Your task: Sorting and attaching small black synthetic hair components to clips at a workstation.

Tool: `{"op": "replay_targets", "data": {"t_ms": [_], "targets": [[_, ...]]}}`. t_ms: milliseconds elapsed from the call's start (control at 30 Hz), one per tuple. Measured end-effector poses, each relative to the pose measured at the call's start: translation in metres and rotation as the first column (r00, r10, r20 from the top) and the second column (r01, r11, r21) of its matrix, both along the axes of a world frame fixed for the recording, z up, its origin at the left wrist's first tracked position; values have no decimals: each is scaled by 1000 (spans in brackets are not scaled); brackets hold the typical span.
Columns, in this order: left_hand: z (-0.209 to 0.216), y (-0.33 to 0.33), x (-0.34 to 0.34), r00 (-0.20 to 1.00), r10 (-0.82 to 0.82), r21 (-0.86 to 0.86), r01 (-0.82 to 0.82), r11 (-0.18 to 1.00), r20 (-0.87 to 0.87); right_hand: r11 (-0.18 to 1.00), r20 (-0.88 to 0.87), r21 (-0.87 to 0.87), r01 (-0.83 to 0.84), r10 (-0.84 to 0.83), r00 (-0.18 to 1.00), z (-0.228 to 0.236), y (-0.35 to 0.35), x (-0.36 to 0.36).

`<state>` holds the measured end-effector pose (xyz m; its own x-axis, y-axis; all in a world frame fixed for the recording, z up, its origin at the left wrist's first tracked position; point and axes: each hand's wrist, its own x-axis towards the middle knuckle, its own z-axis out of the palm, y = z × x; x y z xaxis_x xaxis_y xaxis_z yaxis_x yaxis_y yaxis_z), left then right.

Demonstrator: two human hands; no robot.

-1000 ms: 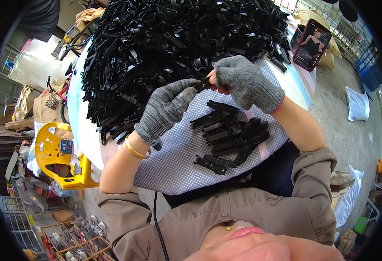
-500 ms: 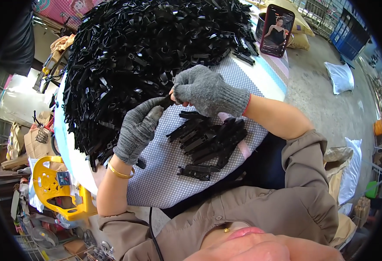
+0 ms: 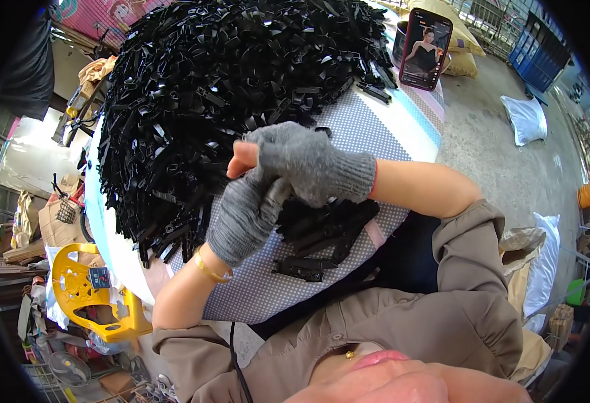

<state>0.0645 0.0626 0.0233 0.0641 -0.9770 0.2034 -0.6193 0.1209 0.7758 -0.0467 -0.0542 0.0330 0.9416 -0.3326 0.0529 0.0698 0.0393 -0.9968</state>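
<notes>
Head: hands [image 3: 238,225] [image 3: 311,164], phone [image 3: 426,50] (tiny text [image 3: 414,71])

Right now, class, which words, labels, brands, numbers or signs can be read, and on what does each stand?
Phone screen: lettering too small to read.
Dark square on the yellow chair: marks too small to read.
Black pieces and grey gloves: no lettering visible.
None can be read surely.

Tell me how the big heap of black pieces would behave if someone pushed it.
The heap would probably shift and spill rather than move as one, since its pieces lie jumbled and look separate. The pieces are likely fairly stiff, as many keep straight edges. Their glossy glints suggest they may slide over one another.
</notes>
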Motion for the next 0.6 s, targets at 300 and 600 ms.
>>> {"op": "replay_targets", "data": {"t_ms": [300, 600], "targets": [[10, 1, -6, 992, -46, -59, 54, 997, 119, 981, 264, 188, 53, -102, 959, 3, -34, 4], [29, 18, -2, 983, 9, -86, 7, 996, 182, 333, 162, -909, 251, -275, 948, -18, -55, 5]]}}
